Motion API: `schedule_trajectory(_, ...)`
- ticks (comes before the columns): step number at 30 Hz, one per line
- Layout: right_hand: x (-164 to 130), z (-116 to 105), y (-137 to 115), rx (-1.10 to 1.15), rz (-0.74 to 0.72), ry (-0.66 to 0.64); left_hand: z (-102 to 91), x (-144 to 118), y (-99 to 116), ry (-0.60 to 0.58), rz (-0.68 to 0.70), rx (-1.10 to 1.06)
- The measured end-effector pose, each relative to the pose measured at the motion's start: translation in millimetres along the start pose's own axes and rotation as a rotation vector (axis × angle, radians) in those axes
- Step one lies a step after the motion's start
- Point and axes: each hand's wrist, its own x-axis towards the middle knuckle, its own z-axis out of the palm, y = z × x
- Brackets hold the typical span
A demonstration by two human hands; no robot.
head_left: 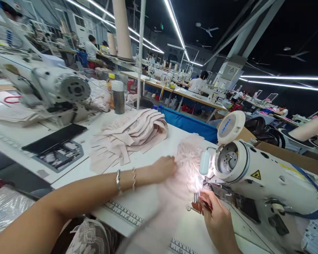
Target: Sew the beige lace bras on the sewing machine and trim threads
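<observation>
Pale pink fabric piece: lies flat on the white surface in front of the person, running under the needle area of the sewing machine; brightly lit by the machine's lamp, its near part blurred.
Right hand: nearest to the camera, at the fabric's edge just beside the needle area, fingertips drawn together in a pinch on something small; what it pinches cannot be told.
Left hand: palm down, fingers laid flat on the fabric, pressing it to the surface; two bracelets on the wrist.
Ruler markings: printed along the near edge of the surface, below the left forearm.
Sewing machine: white, to the right, with a yellow warning sticker on its body.
Stack of cut pieces: same pale pink, fanned out beyond the left hand, well apart from it.
Spray can: upright behind the stack.
Second machine: far left.
Farther back: rows of workstations with other people seated.
</observation>
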Motion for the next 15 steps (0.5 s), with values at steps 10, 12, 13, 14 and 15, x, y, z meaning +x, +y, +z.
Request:
schedule_trajectory(10,-43.8,20.6,-34.6,-0.117,-0.042,-0.045,35.6,-101.8,57.7,0.115,0.085,0.070)
schedule_trajectory(12,-60.3,8.0,-38.6,-0.065,-0.159,-0.015,32.8,-118.6,64.3,0.069,0.160,0.045)
schedule_trajectory(13,-68.5,1.0,-42.0,-0.031,-0.207,-0.005,28.9,-127.1,68.2,0.044,0.210,0.020)
schedule_trajectory(14,-76.6,-6.1,-46.0,0.011,-0.247,-0.007,23.5,-134.8,71.8,0.019,0.261,-0.007)
schedule_trajectory(15,-84.6,-13.2,-50.4,0.063,-0.274,-0.030,17.2,-141.2,74.6,0.005,0.309,-0.031)
